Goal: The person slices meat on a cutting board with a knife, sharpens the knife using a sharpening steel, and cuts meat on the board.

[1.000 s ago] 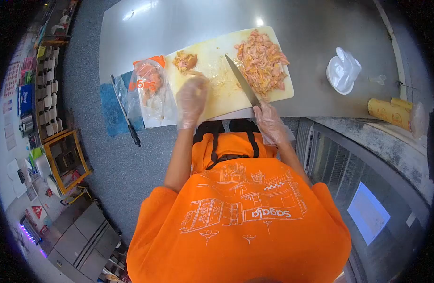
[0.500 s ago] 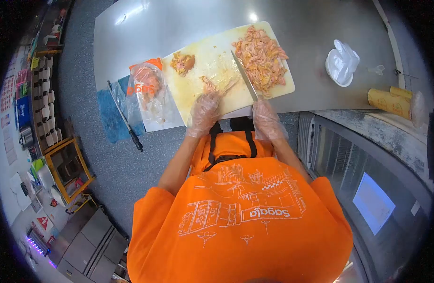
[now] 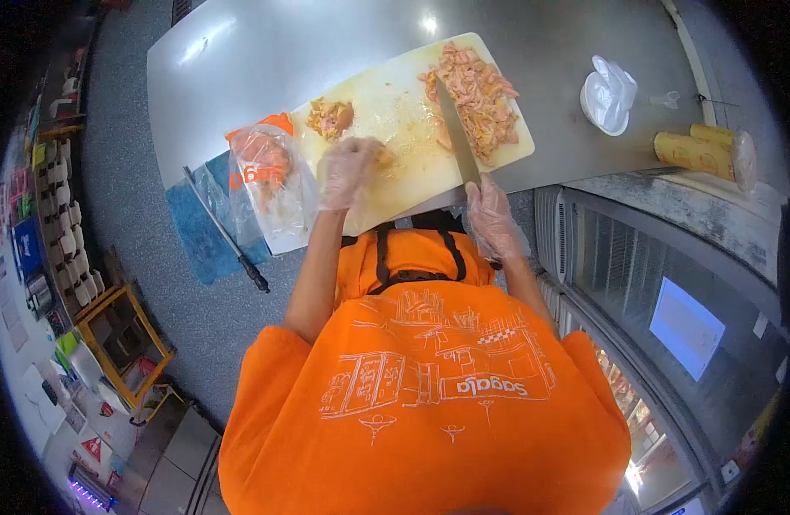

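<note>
My right hand (image 3: pixel 489 213), in a clear plastic glove, is closed on the handle of a knife (image 3: pixel 457 133). Its broad blade lies along the left edge of a pile of cut raw meat (image 3: pixel 481 94) on a white cutting board (image 3: pixel 412 193). My left hand (image 3: pixel 347 170), also gloved, is over the board's left part, smeared by motion, so its fingers are unclear. A yellowish blur beside its fingers may be meat. Just beyond that hand sits another piece of raw meat (image 3: pixel 331 118).
Left of the board lies a clear bag of meat (image 3: pixel 264 159) with orange print. A sharpening steel (image 3: pixel 227 232) rests across a blue cloth (image 3: pixel 193 245). To the right are a white container with a plastic bag (image 3: pixel 608 99) and yellow rolls (image 3: pixel 695 150) on the metal table (image 3: pixel 549 112).
My left hand has moved left and away from me, nearer the separate meat piece. The knife has shifted to the pile's left edge, and the scraps at the board's middle are gone from there.
</note>
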{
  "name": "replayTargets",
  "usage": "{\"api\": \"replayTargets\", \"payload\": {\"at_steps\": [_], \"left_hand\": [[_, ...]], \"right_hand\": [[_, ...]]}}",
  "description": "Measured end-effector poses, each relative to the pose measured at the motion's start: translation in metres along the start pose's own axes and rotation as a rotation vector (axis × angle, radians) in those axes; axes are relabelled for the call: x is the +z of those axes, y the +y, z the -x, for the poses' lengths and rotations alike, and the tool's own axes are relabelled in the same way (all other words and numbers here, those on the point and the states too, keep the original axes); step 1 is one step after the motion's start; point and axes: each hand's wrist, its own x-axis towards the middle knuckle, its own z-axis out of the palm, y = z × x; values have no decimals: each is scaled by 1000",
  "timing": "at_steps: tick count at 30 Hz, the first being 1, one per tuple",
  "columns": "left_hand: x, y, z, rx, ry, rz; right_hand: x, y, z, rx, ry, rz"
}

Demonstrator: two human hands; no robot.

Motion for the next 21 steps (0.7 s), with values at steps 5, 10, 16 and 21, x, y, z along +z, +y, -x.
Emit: {"api": "replayTargets", "payload": {"at_steps": [5,10,16,21], "left_hand": [[-16,1,-8,225,207,498],[-4,1,-6,558,335,-341],[61,-58,18,931,-30,-1122],[36,-54,26,958,-83,-871]], "right_hand": [[17,-8,9,21,89,28],[12,-17,8,38,18,-24],[22,-9,1,31,-60,-78],[39,-16,2,-54,-116,26]]}}
